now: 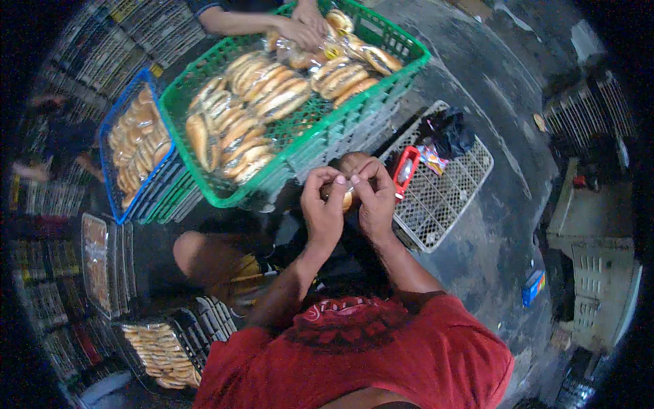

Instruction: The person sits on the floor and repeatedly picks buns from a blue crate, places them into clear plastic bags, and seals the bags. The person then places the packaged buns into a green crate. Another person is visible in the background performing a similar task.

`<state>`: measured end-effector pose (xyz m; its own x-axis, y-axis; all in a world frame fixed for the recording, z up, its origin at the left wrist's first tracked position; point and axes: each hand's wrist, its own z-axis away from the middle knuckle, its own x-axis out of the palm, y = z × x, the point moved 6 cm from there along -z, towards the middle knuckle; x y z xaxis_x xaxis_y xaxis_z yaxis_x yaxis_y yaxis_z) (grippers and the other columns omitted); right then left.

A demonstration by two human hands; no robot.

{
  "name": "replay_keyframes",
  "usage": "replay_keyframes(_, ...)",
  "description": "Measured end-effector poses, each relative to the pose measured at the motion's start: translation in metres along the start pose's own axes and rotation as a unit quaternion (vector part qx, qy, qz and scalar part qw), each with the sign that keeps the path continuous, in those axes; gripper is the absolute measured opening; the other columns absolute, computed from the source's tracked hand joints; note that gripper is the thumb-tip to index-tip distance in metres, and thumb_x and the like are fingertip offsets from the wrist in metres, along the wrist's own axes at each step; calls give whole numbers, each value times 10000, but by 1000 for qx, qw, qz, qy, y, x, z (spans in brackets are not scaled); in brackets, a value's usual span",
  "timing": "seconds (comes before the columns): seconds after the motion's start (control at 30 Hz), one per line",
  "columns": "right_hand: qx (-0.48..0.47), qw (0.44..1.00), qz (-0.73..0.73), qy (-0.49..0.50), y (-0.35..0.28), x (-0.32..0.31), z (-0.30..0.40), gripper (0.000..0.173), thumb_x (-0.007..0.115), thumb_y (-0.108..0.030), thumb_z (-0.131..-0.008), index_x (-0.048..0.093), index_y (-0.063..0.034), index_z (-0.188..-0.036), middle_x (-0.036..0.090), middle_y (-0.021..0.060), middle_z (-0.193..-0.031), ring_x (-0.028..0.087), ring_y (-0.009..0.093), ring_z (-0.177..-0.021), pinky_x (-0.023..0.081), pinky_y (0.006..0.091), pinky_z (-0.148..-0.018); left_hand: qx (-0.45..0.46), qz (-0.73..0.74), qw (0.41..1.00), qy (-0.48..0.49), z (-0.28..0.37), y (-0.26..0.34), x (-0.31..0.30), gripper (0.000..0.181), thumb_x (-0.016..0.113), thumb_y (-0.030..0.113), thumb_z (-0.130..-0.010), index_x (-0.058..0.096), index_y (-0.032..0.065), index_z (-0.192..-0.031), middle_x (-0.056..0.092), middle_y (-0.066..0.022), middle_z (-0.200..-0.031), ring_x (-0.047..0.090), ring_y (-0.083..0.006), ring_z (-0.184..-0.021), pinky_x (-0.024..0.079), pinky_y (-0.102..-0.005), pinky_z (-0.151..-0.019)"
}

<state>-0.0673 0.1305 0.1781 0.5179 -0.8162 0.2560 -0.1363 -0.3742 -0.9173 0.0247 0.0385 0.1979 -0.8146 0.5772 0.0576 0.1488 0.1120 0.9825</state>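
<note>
My left hand (325, 204) and my right hand (374, 197) meet in front of my chest, thumbs and fingertips pinching the clear plastic wrap of a bread roll (347, 201). Much of the roll is hidden behind my fingers. Just beyond my hands stands a green plastic crate (306, 148), holding rows of filled bread rolls (276, 92) in clear bags. At its far side, another person's hands (306, 33) touch bagged bread inside it.
A blue-rimmed crate of bread (104, 168) stands at left, above stacked crates. Lower left is a tray of bread (161, 353). To the right, an upturned grey crate (434, 214) bears a red-handled tool (407, 171), a colourful packet (433, 159) and a black plastic bag (449, 133).
</note>
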Motion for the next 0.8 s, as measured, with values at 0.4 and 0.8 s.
replay_keyframes(0.4,346,909,185,139,225,-247,55,286,673,-248,-866,707,36,-861,702,92,-784,631,163,-671,481,329,-616,-33,-36,997,-62,6,-17,-13,201,618,-16,-849,618,-5,-1050,635,-20,-764,583,-63,-707,464,-227,-636)
replay_keyframes(0.8,332,876,347,38,185,-206,63,257,715,-267,-822,669,-21,-878,691,116,-868,636,226,-714,499,356,-709,-2,-154,988,-28,5,-13,-32,194,620,-28,-819,623,1,-1011,635,-40,-783,604,-107,-725,487,-267,-672)
